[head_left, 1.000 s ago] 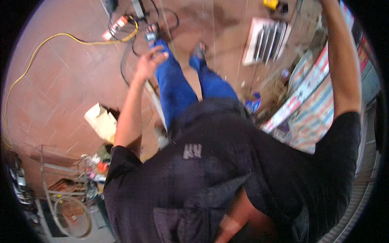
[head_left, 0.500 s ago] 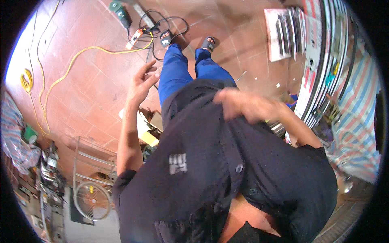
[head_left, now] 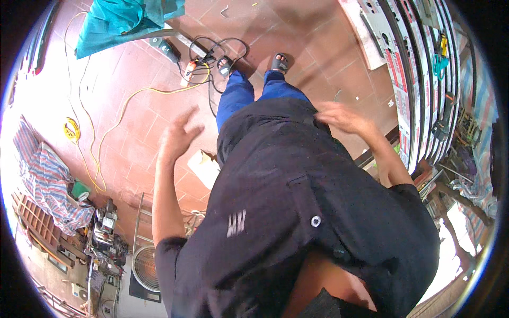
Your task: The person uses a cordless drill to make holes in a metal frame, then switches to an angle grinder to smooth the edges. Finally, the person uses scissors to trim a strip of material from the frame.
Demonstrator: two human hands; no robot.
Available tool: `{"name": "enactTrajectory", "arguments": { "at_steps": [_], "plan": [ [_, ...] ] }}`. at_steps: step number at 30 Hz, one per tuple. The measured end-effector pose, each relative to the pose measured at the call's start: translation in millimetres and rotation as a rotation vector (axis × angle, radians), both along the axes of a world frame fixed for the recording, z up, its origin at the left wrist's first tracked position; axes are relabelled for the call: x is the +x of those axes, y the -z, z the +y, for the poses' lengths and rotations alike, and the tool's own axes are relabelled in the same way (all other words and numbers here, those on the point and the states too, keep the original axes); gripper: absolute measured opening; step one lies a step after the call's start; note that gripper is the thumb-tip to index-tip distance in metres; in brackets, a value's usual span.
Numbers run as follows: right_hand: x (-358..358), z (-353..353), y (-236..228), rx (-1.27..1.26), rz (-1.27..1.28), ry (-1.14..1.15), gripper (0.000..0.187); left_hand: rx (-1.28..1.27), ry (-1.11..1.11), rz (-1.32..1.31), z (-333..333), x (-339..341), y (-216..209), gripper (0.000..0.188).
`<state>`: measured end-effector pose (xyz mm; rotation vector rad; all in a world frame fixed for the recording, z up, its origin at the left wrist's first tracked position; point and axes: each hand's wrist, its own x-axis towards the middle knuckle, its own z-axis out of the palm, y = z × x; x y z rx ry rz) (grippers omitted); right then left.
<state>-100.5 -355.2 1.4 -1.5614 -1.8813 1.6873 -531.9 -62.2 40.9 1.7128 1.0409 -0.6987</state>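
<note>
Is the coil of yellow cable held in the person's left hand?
No, the coil of yellow cable lies on the floor, apart from the left hand, which has its fingers spread.

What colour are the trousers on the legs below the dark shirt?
Blue; the trousers show in the head view.

Head-worn wide fisheye view, left of a side-by-side pair, facing steeply down, black shirt [head_left: 270, 180] close below, sandalled feet [head_left: 225, 67] farther off, tiled floor [head_left: 138, 132] beyond.

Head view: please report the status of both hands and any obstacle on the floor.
Left hand open, empty, in the air. Right hand at edge of black shirt, contact unclear. Black cables looped beside left sandal.
</note>
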Motion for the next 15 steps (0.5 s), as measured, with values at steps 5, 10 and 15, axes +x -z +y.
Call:
{"name": "enactTrajectory", "arguments": {
  "at_steps": [5, 10, 15],
  "plan": [
    [101.0, -13.7, -25.2, -0.263, -0.432, 0.627, 0.054, -0.293, -0.177, -1.008, -63.4, 28.9, -12.9, 0.067],
    [3.7, 74.3, -76.6, 0.297, 0.322, 0.347, 0.056, -0.052, 0.3, 0.178, -41.6, 26.4, -21.6, 0.058],
    [-21.4, 99.7, -85.4, -0.176, 0.096, 0.173, 0.046, 0.124, -0.377, -0.841, -50.6, 38.7, -113.9, 0.054]
  ]
}}
